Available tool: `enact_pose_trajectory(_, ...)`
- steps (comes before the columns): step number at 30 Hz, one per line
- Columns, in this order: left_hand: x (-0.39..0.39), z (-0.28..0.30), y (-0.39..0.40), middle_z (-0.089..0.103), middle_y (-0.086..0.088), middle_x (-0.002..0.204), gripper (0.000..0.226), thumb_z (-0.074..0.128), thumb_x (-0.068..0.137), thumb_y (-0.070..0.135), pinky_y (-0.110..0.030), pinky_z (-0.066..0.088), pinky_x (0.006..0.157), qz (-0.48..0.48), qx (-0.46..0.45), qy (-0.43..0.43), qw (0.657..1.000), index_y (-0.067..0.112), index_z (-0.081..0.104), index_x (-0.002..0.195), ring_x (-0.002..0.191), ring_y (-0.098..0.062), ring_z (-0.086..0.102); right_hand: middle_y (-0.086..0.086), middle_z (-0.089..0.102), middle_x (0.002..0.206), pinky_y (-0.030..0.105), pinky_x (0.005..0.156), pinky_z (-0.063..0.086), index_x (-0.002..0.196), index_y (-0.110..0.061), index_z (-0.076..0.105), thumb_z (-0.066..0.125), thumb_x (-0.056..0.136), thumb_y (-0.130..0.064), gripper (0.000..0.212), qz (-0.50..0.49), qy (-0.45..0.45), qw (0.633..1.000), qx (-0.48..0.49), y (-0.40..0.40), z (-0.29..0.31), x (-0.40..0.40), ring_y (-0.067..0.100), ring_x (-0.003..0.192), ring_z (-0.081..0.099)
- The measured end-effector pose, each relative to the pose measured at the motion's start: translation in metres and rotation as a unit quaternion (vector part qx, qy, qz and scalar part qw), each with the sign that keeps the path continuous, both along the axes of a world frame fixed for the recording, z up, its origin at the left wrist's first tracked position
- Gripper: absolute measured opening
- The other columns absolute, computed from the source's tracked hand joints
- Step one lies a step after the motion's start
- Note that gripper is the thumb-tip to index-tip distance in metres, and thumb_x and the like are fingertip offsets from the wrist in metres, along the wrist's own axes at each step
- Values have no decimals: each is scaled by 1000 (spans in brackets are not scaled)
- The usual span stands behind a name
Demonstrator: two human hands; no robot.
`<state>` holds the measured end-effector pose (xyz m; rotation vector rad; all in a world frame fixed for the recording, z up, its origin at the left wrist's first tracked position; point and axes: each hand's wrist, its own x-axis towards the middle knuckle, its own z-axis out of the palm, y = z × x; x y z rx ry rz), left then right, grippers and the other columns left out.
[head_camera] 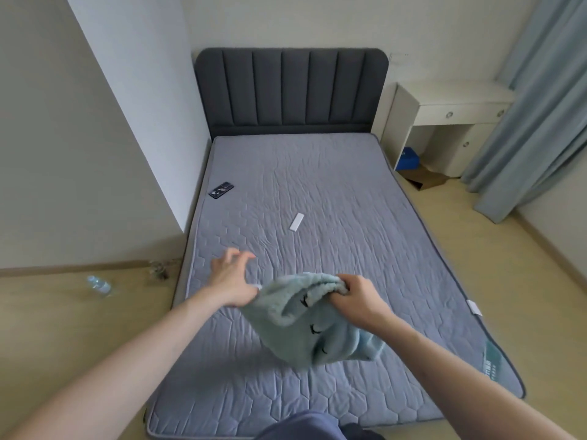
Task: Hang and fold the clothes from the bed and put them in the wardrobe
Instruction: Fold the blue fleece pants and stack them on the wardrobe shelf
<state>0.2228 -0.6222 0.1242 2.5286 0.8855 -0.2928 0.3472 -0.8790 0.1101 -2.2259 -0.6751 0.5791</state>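
Note:
A fluffy light-blue garment (305, 325) with small black marks hangs bunched over the near part of the bed (317, 192). My right hand (359, 296) grips its upper edge. My left hand (233, 277) is just left of the garment, fingers spread and loosely bent, its heel next to the fabric's left corner; whether it holds anything I cannot make out. The bed has a grey quilted mattress and a dark padded headboard (290, 90). No wardrobe is in view.
A dark phone (221, 190) lies at the mattress's left edge and a white remote (296, 222) near its middle. A white desk (444, 122) and blue curtains (540, 106) stand at right. A plastic bottle (99, 284) lies on the floor at left.

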Motion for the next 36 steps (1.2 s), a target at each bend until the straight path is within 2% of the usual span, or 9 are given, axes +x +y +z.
enact_pose_trajectory(3,-4,-5,-36,34,7,156,73,70,85,39,-36,35,115,-130,-141,51,980,36,40,151,143,-21,34,-3,54,62,30,52,39,71,-10,56,60,84,-22,18,66,-27,996,-55,5,11,5,12,56,45)
enact_pose_trajectory(5,-4,-9,-72,53,28,136,80,81,73,51,-19,46,98,-164,-294,8,942,56,40,142,121,2,54,-2,53,62,28,51,37,68,-11,53,59,83,-22,19,86,-41,992,-85,8,12,5,13,56,44)
enact_pose_trajectory(6,-4,-13,-88,55,36,125,84,84,65,58,-14,48,89,-181,-296,-22,938,66,38,135,109,9,57,-1,53,62,28,50,37,67,-13,53,59,83,-22,20,87,-35,992,-87,9,11,4,13,56,44)
enact_pose_trajectory(9,1,-40,-117,55,33,112,77,78,61,64,-19,48,76,-151,-199,-93,964,67,35,125,93,5,61,-3,52,61,23,50,38,65,-17,53,62,84,-27,24,70,0,994,-87,6,7,5,11,57,47)
enact_pose_trajectory(12,14,-59,-113,72,5,100,31,56,73,44,-34,52,73,-94,-143,-116,978,32,62,102,98,-26,69,-7,57,65,19,52,40,72,-16,61,68,81,-35,22,66,35,991,-107,-10,2,11,8,60,51)
enact_pose_trajectory(14,21,-64,-101,67,1,82,13,47,72,34,-37,48,65,-70,-120,-119,983,24,52,78,88,-33,66,-5,58,71,25,56,44,83,-11,64,71,75,-33,24,93,49,981,-162,-28,-6,17,12,63,54)
enact_pose_trajectory(20,33,-60,-66,56,2,59,13,42,62,28,-37,36,58,-24,-158,-147,976,16,44,63,73,-32,60,-3,62,83,26,59,48,80,-22,54,61,77,-19,7,123,41,934,-333,-78,-57,24,20,78,63)
enact_pose_trajectory(29,17,-87,-40,60,8,77,25,59,66,47,-31,39,53,-141,14,23,990,28,53,82,71,-15,59,-4,64,91,30,65,50,86,-27,59,52,86,-22,9,82,31,924,-373,-97,-93,49,20,84,65)
enact_pose_trajectory(36,83,-36,18,65,0,90,6,53,82,27,-32,39,59,-135,122,23,983,29,51,77,74,-25,58,1,64,86,33,61,52,87,-20,61,56,84,-15,8,27,-76,947,-312,-48,-24,149,21,77,63)
